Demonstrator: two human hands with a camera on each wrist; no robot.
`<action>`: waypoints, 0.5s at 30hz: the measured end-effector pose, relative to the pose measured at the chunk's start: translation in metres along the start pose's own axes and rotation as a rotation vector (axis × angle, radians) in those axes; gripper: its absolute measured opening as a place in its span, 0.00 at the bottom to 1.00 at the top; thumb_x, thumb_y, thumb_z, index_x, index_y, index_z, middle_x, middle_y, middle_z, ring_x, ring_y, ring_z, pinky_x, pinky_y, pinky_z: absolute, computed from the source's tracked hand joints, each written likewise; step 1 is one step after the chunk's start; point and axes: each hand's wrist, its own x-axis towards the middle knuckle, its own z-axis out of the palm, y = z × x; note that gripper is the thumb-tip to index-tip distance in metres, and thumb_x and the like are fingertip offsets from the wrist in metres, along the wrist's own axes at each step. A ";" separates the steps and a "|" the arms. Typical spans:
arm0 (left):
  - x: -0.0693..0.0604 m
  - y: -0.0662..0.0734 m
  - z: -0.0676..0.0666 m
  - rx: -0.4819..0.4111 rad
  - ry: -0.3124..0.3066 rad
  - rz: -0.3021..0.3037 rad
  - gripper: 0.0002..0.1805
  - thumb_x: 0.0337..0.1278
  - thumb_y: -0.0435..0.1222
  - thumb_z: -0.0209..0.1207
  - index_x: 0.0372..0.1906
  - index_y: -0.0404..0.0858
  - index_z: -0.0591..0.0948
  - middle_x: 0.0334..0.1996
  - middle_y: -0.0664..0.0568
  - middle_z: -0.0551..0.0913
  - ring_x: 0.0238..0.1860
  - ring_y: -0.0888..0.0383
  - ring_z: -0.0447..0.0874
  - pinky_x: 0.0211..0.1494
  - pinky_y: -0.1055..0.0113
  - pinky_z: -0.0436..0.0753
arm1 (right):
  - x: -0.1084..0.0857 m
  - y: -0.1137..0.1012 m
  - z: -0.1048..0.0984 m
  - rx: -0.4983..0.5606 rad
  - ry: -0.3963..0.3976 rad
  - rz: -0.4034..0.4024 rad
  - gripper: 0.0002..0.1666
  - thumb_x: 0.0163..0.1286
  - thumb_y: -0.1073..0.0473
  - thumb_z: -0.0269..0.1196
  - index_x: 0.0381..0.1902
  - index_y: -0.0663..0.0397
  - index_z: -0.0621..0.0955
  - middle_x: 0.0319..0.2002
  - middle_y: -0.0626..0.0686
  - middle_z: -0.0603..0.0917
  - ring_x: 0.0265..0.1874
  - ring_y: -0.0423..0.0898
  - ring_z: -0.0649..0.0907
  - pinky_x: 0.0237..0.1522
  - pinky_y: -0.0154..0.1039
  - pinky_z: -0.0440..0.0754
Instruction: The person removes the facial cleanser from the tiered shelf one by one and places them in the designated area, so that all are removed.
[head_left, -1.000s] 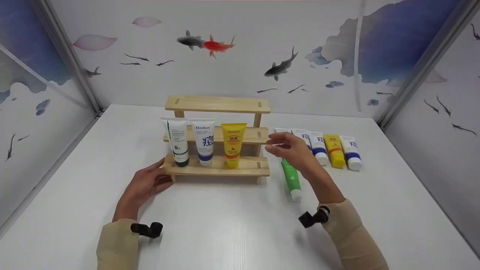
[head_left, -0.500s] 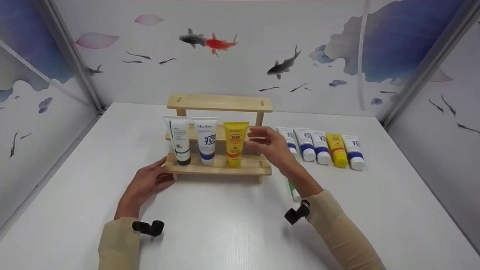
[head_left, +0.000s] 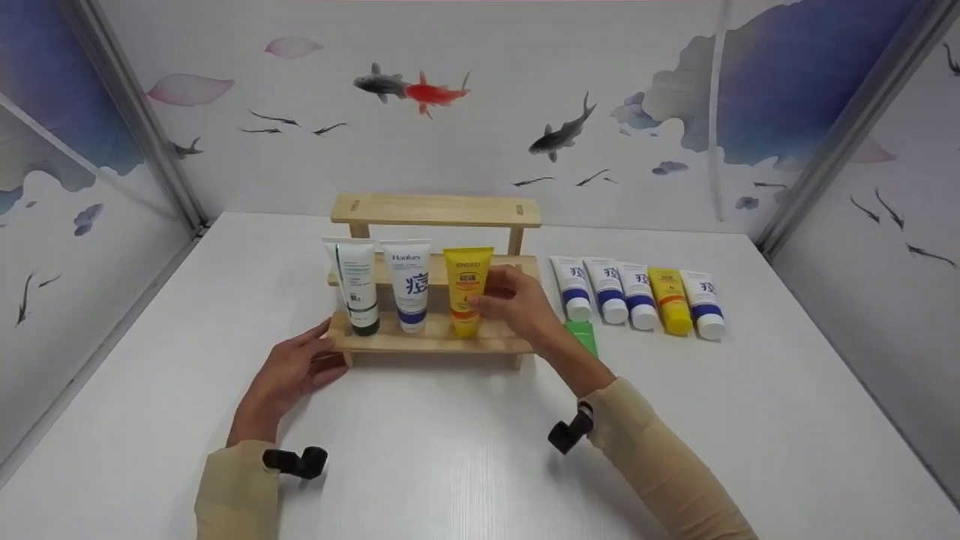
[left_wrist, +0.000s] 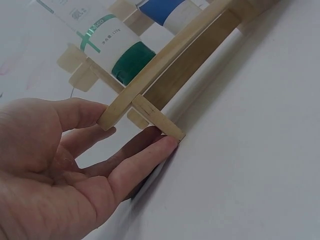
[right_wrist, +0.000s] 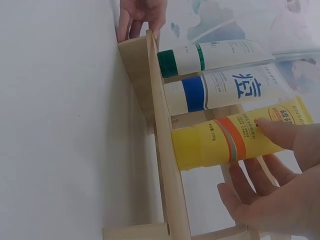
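A three-tier wooden rack (head_left: 435, 210) stands on the white table. Its lowest step holds three upright tubes: a white one with a dark green cap (head_left: 358, 285), a white one with a blue band (head_left: 409, 283) and a yellow tube (head_left: 465, 281). My left hand (head_left: 289, 373) grips the rack's left end; in the left wrist view that hand (left_wrist: 75, 160) has its thumb at the board's end and fingertips by the leg. My right hand (head_left: 529, 311) pinches the yellow tube, with the thumb on its front and fingers behind, as the right wrist view of the hand (right_wrist: 280, 200) shows.
Right of the rack lie several tubes in a row, including white ones with blue bands (head_left: 639, 296) and a yellow one (head_left: 670, 301). A green tube (head_left: 581, 337), partly hidden by my right forearm, lies nearer. Printed wall panels (head_left: 480, 150) enclose the table.
My right hand has moved left from beside the rack to the yellow tube and taken hold of it. My left hand has stayed at the rack's left end.
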 end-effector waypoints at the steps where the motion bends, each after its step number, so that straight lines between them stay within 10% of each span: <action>1: 0.000 -0.001 0.000 0.001 -0.001 0.000 0.31 0.78 0.40 0.46 0.80 0.50 0.54 0.72 0.35 0.65 0.61 0.55 0.79 0.63 0.65 0.83 | 0.000 0.000 0.001 0.004 0.008 0.002 0.30 0.66 0.59 0.69 0.65 0.49 0.76 0.61 0.52 0.81 0.61 0.49 0.81 0.67 0.45 0.80; 15: 0.000 -0.003 -0.001 -0.001 0.005 -0.003 0.31 0.78 0.41 0.46 0.80 0.50 0.54 0.72 0.36 0.66 0.61 0.54 0.78 0.65 0.63 0.82 | -0.020 -0.009 -0.015 0.079 0.039 -0.070 0.24 0.69 0.58 0.67 0.61 0.49 0.76 0.60 0.55 0.79 0.59 0.53 0.82 0.63 0.47 0.83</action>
